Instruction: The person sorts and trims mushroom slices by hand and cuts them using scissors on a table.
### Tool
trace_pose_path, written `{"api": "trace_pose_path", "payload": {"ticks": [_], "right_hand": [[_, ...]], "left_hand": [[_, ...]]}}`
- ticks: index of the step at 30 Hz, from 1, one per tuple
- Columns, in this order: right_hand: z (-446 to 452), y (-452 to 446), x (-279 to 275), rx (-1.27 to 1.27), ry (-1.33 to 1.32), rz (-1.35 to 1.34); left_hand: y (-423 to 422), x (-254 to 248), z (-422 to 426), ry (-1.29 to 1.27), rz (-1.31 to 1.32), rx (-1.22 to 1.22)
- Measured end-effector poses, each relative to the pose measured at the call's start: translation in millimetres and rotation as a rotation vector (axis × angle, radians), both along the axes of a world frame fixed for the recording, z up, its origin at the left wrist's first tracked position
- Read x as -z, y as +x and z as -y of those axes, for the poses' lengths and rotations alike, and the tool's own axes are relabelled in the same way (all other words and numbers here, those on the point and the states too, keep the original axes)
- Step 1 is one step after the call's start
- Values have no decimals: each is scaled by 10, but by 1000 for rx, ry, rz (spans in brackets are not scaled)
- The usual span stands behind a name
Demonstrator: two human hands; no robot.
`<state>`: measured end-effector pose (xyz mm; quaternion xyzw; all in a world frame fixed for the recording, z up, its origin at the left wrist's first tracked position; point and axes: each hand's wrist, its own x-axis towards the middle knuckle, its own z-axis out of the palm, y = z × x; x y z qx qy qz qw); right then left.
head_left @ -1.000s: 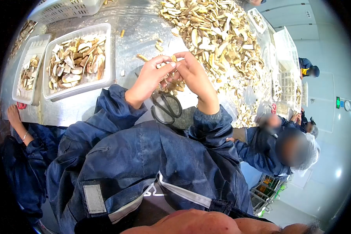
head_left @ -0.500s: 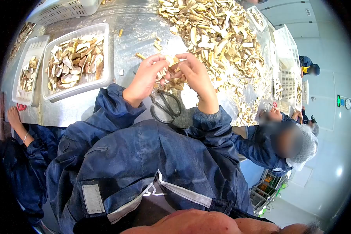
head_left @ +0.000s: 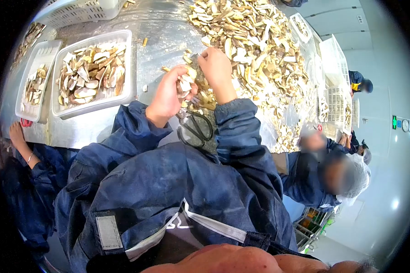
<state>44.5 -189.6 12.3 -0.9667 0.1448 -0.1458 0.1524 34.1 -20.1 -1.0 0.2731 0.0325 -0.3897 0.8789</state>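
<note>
Several pale, brown-edged mushroom slices (head_left: 185,85) are gathered in my left hand (head_left: 166,94), with its fingers curled round them. My right hand (head_left: 217,72) has come away from them and is just to the right and farther out, beside the big heap of sliced mushrooms (head_left: 259,50). Its fingers are bent and pinched together; whatever they may hold is hidden. A few more slices lie on the table below and between my hands. Black-handled scissors (head_left: 197,130) lie near my body, below the hands, partly against my right sleeve.
To the left, a white tray (head_left: 130,68) holds mushroom slices, with a narrower tray (head_left: 19,102) beside it. A perforated white crate (head_left: 84,17) stands at the far left. Co-workers (head_left: 339,175) sit at the right; another person's hand (head_left: 17,136) rests at the left table edge.
My right hand has left the slices at my left hand and moved outward toward the heap. My left hand stays nearly in place, still holding slices.
</note>
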Motion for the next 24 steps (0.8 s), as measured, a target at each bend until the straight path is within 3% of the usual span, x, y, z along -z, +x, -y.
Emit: {"api": "trace_pose_path", "payload": {"ticks": [5,8,9,12,17,24], "right_hand": [[92,-15,-123,-82,379,-103],[194,210,16,-3,95,81],[185,285,38,38,-40,74],[104,412,44,130,-123,-17],[178,325,140,100,-183,-32],[135,23,-76,56,34,-1]], "left_hand": [[-16,27,16,-5,-25,30],[-4,37,23,-7,-32,37],[-2,44,23,-9,-31,38],[9,51,21,9,-8,27],[-3,33,37,13,-13,-1],[-22,34,26,44,10,35]]}}
